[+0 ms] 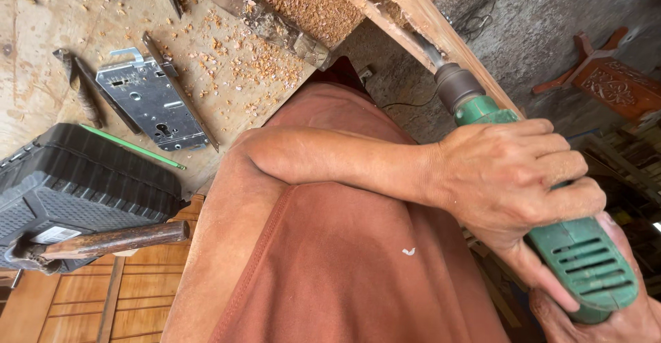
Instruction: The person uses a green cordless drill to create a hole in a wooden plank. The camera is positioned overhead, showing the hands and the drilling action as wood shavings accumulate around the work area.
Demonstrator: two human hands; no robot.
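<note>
My left hand [513, 181] wraps over the body of a green electric drill [578, 257], my forearm reaching across my brown shirt. My right hand [609, 319] grips the drill's rear end at the bottom right; only part of it shows. The drill's dark chuck [454, 85] points up and left, and its bit enters a slot in the edge of a wooden plank [420, 16]. Wood chips lie around the slot.
On the plywood bench [41, 33] lie a silver mortise lock [148, 102], a chisel [79, 88], a green pencil [131, 147] and scattered shavings. A black tool case [76, 191] and a wooden-handled hammer [110, 240] sit lower left. A carved wooden piece [613, 88] stands on the floor, right.
</note>
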